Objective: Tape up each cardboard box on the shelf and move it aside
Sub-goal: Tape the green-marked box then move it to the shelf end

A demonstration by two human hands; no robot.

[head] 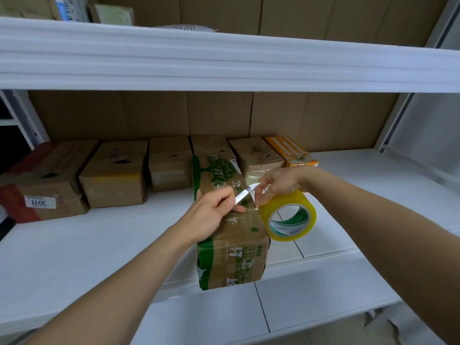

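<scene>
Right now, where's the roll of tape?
In the head view, the yellow tape roll is right of centre, held in the right hand against the right edge of the green-printed box on the white shelf.

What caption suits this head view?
Left hand with blade cuts tape pulled from roll in right hand, over box.

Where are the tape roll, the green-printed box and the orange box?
tape roll (306, 207): head view, yellow outer band.
green-printed box (231, 260): head view, front face.
orange box (288, 148): head view, top face.
</scene>
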